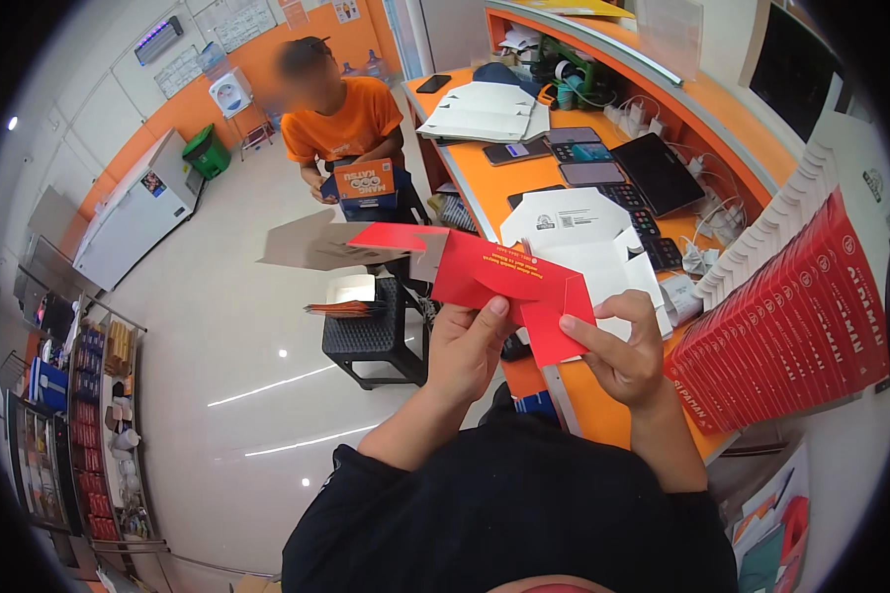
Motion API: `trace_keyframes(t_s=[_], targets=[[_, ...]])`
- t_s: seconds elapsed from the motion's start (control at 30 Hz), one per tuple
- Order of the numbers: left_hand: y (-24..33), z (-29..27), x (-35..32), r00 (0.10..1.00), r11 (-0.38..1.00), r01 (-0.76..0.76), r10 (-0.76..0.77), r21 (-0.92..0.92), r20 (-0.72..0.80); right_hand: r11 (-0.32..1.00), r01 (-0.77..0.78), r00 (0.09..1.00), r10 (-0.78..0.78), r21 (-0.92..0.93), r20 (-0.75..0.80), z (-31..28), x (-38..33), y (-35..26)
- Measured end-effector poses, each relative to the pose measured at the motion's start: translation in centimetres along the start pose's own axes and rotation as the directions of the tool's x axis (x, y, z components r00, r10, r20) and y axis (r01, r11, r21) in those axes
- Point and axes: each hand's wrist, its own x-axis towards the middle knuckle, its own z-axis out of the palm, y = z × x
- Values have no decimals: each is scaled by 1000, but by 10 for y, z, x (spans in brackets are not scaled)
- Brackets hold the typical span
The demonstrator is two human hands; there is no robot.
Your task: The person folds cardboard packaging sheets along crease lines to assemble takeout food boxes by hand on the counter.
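Note:
A flat red cardboard box blank (485,272) with grey inner flaps is held up in front of me by both hands. My left hand (470,346) grips its lower middle, thumb pressed on the red face. My right hand (623,351) pinches a folded red flap at the lower right. Just behind the blank, a white unfolded carton (588,232) lies on the orange counter (494,183).
A stack of folded red boxes (791,326) stands on the counter at right. Phones, a tablet (658,173) and cables lie further back. A person in an orange shirt (341,124) holds an orange box (364,185). A black stool (374,331) stands at left, beside shelves (89,425).

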Motion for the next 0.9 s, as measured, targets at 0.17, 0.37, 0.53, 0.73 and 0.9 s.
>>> trace_keyframes(t_s=[0.17, 0.37, 0.53, 0.73, 0.9], targets=[[-6, 2, -5, 992, 964, -114, 98, 241, 77, 994, -62, 994, 53, -91, -101, 6, 1, -6], [-11, 6, -5, 993, 957, -120, 110, 264, 50, 953, 88, 987, -123, -289, -105, 6, 2, -6], [-10, 8, -6, 990, 938, -143, 139, 315, 36, 939, 79, 987, -121, -334, -105, 13, 1, -10], [-15, 7, -9, 982, 885, -177, 186, 431, 21, 949, 2, 993, -39, -316, -111, 19, 2, -14], [-17, 5, -9, 980, 939, -191, 199, 286, 1, 931, 93, 987, -133, -353, -89, 23, 0, -12]])
